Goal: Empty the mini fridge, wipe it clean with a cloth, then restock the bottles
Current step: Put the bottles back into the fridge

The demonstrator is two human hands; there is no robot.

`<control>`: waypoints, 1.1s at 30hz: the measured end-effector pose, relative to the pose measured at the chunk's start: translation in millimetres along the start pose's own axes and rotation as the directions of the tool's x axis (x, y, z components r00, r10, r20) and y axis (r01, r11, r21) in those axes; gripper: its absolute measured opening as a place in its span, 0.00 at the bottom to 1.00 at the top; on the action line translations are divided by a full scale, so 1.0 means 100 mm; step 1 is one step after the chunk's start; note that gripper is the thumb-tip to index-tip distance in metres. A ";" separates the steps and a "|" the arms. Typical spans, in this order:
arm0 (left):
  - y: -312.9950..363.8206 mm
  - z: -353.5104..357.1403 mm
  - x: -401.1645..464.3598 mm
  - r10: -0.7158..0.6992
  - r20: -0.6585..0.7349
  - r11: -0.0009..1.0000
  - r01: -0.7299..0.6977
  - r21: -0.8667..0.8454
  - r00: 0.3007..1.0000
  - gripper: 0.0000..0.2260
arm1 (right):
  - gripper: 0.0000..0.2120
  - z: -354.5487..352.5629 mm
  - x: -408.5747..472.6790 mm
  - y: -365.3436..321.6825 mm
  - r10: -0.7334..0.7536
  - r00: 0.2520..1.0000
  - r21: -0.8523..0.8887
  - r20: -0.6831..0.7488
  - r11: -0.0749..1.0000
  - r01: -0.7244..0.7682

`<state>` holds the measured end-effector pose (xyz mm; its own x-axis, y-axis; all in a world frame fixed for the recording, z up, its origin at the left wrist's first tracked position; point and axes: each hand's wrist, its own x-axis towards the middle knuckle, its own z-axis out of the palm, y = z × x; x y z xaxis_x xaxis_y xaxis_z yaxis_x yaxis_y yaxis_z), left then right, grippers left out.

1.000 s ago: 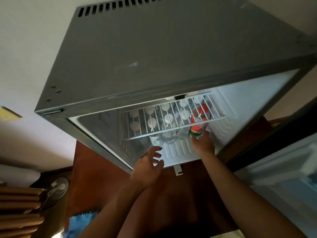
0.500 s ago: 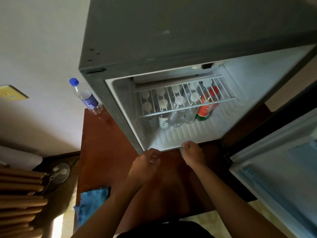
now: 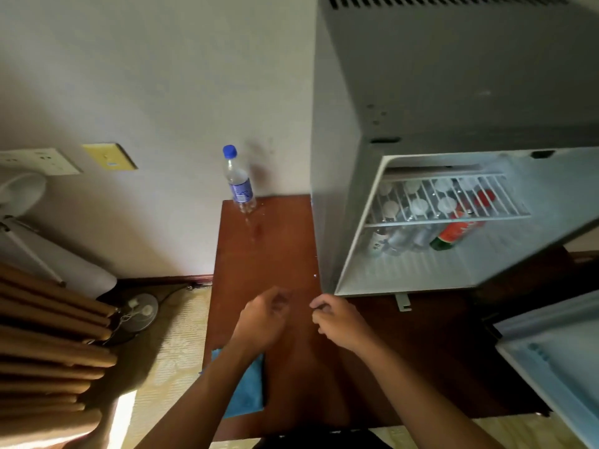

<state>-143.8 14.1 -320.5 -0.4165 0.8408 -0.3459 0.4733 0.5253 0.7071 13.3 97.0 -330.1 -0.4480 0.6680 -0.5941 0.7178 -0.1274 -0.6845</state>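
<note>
The grey mini fridge [image 3: 453,92] stands open on a brown wooden table [image 3: 269,254]. Under its white wire shelf [image 3: 453,202] stand several clear white-capped bottles [image 3: 408,234] and a red-and-green bottle [image 3: 457,233]. A clear water bottle with a blue cap [image 3: 239,181] stands on the table by the wall, left of the fridge. A blue cloth [image 3: 248,392] lies at the table's near left edge, partly under my left forearm. My left hand [image 3: 261,322] and right hand [image 3: 337,319] hover over the table in front of the fridge, fingers loosely curled, holding nothing.
The fridge door [image 3: 557,364] hangs open at the right. A white fan base [image 3: 137,311] sits on the floor at left, beside stacked wooden slats [image 3: 48,345]. Wall sockets [image 3: 42,162] and a yellow plate [image 3: 108,156] are on the wall.
Both hands have drawn back out of the fridge to the table in front of it. My view has swung left, bringing the blue-capped bottle and the cloth into sight.
</note>
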 end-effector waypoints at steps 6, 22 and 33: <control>-0.27 -0.45 0.14 -0.007 -0.062 1.000 0.006 -0.015 0.998 0.09 | 0.08 0.31 0.17 -0.42 -0.065 0.997 0.003 -0.035 0.998 0.066; -0.33 -1.24 0.95 0.015 -0.240 0.952 -0.088 -0.294 0.971 0.12 | 0.11 0.10 1.05 -1.91 -0.241 0.925 -0.033 -0.293 0.970 0.242; -0.54 -1.47 1.55 -0.063 -0.215 0.944 -0.012 -0.328 0.975 0.10 | 0.40 0.20 2.13 -2.70 -0.221 0.891 -0.068 -0.397 0.975 0.211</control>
<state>-348.3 97.1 -321.7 -0.6025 0.7584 -0.2488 0.1970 0.4434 0.8744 -286.3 259.5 -280.5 -0.3458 0.9144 -0.2105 0.6416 0.0667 -0.7642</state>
